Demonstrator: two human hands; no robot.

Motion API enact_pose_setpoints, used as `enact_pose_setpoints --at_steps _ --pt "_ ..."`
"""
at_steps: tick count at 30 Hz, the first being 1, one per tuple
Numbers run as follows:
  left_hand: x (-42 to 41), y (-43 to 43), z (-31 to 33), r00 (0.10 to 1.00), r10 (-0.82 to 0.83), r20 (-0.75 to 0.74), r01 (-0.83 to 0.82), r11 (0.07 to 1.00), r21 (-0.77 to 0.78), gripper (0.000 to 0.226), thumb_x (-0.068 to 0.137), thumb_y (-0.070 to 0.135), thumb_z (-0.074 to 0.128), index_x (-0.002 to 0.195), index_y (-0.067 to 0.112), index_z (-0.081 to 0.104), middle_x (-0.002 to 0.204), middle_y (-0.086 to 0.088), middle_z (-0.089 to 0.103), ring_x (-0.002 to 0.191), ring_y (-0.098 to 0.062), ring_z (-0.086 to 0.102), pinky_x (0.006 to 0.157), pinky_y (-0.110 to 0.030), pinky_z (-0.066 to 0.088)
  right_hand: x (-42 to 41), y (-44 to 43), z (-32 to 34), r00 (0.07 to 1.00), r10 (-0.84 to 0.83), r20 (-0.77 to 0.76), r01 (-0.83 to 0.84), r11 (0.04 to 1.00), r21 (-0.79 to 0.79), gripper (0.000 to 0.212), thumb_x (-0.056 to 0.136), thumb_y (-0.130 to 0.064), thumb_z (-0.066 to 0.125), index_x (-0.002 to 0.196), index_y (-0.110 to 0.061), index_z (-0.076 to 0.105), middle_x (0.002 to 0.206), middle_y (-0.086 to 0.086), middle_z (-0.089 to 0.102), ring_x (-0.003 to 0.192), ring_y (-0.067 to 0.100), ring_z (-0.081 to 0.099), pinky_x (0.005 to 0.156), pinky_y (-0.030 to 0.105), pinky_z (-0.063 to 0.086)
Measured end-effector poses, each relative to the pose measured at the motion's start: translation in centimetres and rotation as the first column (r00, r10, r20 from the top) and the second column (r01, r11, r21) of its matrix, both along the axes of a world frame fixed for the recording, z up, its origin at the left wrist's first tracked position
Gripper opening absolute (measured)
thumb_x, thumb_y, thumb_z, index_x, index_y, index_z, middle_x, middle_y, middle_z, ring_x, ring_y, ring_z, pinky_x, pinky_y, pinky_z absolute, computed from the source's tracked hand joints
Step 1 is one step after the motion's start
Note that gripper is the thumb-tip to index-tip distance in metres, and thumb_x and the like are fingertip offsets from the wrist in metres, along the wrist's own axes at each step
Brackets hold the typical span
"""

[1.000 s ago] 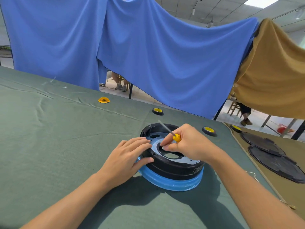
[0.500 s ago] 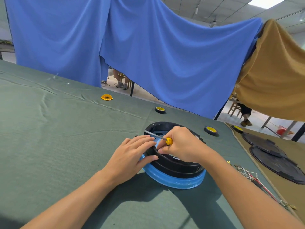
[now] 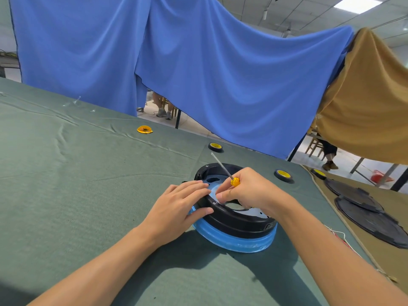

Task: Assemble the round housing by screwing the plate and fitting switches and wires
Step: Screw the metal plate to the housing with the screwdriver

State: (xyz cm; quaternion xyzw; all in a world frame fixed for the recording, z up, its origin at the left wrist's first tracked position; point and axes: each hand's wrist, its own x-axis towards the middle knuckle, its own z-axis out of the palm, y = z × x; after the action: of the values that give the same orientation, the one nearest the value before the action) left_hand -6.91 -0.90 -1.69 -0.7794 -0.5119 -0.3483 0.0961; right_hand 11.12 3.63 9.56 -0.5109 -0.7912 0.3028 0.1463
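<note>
Both on housing (image 3: 239,223) | L hand (image 3: 174,208) flat on rim (image 3: 220,209) | R hand (image 3: 251,192) grips screwdriver (image 3: 222,167)

A blue drape (image 3: 220,74) and a tan drape (image 3: 364,111) hang behind the green tablecloth (image 3: 77,184), dark discs (image 3: 364,215) lying at right.

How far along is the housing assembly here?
Done: the plate sits inside the round housing. In hand: the left hand steadies the rim, and the right hand grips the screwdriver, shaft pointing up, fingertips on the plate. Left: screwing looks unfinished; the wires lie unfitted on the table to the right.
</note>
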Motion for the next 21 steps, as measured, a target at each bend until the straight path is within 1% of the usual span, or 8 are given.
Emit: enact_pose_setpoints --at_steps 2,3,7,10,13,16,18,21 --pt "0.0 0.0 0.0 1.0 0.003 -0.004 -0.003 1.0 0.005 0.056 0.096 0.057 0.036 0.127 0.019 0.065 0.138 0.008 0.059 0.132 -0.01 0.051 0.098 -0.027 0.043 0.0 -0.1 -0.3 1.0 0.013 0.012 -0.012 0.999 -0.053 0.005 0.083 -0.019 0.076 0.078 -0.021 0.077 0.052 -0.012 0.063 0.037 0.004 0.04 0.044 0.02 0.035" --pt "0.0 0.0 0.0 1.0 0.004 -0.009 -0.004 1.0 0.009 0.057 0.096 0.057 0.036 0.127 0.019 0.065 0.138 0.008 0.059 0.132 -0.01 0.051 0.098 -0.026 0.043 0.0 0.0 -0.3 1.0 0.017 0.018 -0.016 0.998 -0.061 0.006 0.083 -0.019 0.075 0.078 -0.021 0.076 0.05 -0.012 0.062 0.037 0.005 0.038 0.044 0.021 0.035" --pt "0.0 0.0 -0.1 1.0 0.0 -0.023 0.001 0.999 0.032 0.055 0.097 0.055 0.037 0.127 0.018 0.065 0.138 0.006 0.059 0.132 -0.011 0.051 0.1 -0.026 0.042 -0.3 0.2 -0.4 1.0 0.001 -0.004 -0.002 0.995 -0.098 0.013 0.081 -0.014 0.075 0.071 -0.021 0.076 0.053 -0.009 0.065 0.036 0.007 0.036 0.039 0.019 0.034" --pt "0.1 0.1 -0.2 0.999 0.007 -0.048 -0.001 0.993 0.117 0.052 0.097 0.052 0.042 0.123 0.014 0.068 0.135 0.002 0.062 0.128 -0.015 0.055 0.1 -0.027 0.043 -0.4 0.5 -0.4 1.0 -0.023 0.012 0.024 0.993 -0.117 0.011 0.081 -0.014 0.075 0.071 -0.021 0.075 0.054 -0.006 0.065 0.036 0.007 0.035 0.038 0.019 0.033" --pt "-0.2 0.0 -0.4 0.994 -0.006 -0.109 0.034 0.965 0.26 0.046 0.096 0.048 0.052 0.118 0.012 0.07 0.129 -0.001 0.066 0.121 -0.018 0.061 0.095 -0.03 0.046 -0.5 0.6 -0.4 0.998 -0.025 0.056 0.034 0.984 -0.174 0.004 0.083 -0.016 0.072 0.082 -0.014 0.075 0.062 0.0 0.063 0.038 0.01 0.031 0.041 0.022 0.03" --pt "-0.5 -0.1 -0.5 0.981 -0.044 -0.191 0.111 0.927 0.358 0.044 0.094 0.048 0.061 0.118 0.012 0.069 0.125 -0.001 0.067 0.115 -0.02 0.062 0.089 -0.032 0.049 -0.5 0.9 -0.3 0.999 0.005 0.039 0.005 0.966 -0.258 0.011 0.086 -0.01 0.066 0.094 -0.007 0.073 0.061 0.0 0.052 0.039 0.01 0.028 0.042 0.022 0.028" --pt "-0.7 -0.2 -0.6 0.973 -0.05 -0.226 0.131 0.924 0.359 0.048 0.092 0.05 0.063 0.121 0.012 0.069 0.124 -0.001 0.067 0.116 -0.021 0.062 0.088 -0.035 0.05 -0.5 1.0 -0.2 1.0 0.014 0.011 -0.01 0.958 -0.287 0.012 0.087 -0.006 0.065 0.095 -0.004 0.073 0.059 0.001 0.049 0.038 0.01 0.028 0.041 0.02 0.027" --pt "-0.9 -0.2 -0.7 0.966 -0.043 -0.256 0.129 0.936 0.328 0.056 0.089 0.055 0.063 0.127 0.014 0.065 0.127 -0.003 0.065 0.118 -0.022 0.059 0.088 -0.035 0.05 -0.4 0.8 -0.2 1.0 0.015 0.016 -0.011 0.971 -0.238 0.01 0.087 -0.011 0.067 0.092 -0.005 0.074 0.065 0.003 0.055 0.04 0.011 0.028 0.042 0.021 0.028"
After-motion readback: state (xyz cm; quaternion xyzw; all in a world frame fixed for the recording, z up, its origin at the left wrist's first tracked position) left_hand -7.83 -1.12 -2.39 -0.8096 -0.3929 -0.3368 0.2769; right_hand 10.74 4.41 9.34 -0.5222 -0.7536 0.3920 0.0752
